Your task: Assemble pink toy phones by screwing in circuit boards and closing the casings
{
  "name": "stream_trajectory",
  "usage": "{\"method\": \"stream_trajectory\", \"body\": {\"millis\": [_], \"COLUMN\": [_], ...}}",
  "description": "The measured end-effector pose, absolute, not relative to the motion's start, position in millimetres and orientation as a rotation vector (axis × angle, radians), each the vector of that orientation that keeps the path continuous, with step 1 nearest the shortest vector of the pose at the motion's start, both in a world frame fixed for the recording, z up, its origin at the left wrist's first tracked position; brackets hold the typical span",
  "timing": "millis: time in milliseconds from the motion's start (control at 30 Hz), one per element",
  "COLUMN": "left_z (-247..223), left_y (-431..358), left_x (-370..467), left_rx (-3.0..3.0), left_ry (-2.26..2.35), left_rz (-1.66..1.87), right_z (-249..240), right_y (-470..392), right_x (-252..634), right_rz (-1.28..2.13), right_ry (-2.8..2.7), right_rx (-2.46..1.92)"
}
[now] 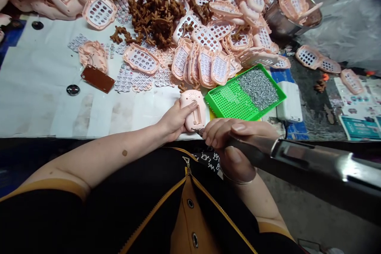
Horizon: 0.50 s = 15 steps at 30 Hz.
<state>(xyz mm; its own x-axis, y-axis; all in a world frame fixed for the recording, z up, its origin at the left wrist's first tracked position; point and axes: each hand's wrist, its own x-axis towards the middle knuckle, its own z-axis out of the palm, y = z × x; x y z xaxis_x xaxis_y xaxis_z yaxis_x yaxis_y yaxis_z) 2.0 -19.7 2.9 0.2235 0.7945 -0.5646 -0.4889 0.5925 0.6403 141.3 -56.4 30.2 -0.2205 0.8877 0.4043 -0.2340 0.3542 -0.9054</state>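
Observation:
My left hand point(175, 119) grips a pink plastic toy casing point(190, 97) at the table's front edge, with the thumb lying across its back. The casing has a rectangular recess and a cluster of small holes near its top. My right hand point(226, 133) is wrapped around a dark power screwdriver point(262, 147), whose long body runs off to the right. Its tip meets the lower end of the casing; whether a screw sits under it is too small to tell. Just beyond my right hand lies a green perforated tray point(226, 99) with a heap of small silver screws point(257, 87).
Pink shells with white keypads point(220, 65) are piled at the back, beside a heap of brown plastic pieces point(157, 12). A brown circuit board point(98, 79) lies on the left. A white adapter box point(289, 101) and a metal pot point(282, 16) stand on the right.

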Motion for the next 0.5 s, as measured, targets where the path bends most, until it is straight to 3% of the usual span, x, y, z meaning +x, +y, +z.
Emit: {"method": "stream_trajectory", "body": {"millis": [200, 500], "left_z": [2.0, -0.2], "left_y": [-18.8, -19.2], "left_x": [2.6, 2.9], "left_rx": [0.355, 0.344], "left_ry": [1.026, 1.016], "left_rz": [0.915, 0.925], "right_z": [34.2, 37.4], "right_y": [-49.7, -46.5], "right_x": [128.0, 122.3], "right_rz": [1.008, 1.023], "right_ry": [-1.509, -1.5], "right_rx": [-0.421, -0.425]}}
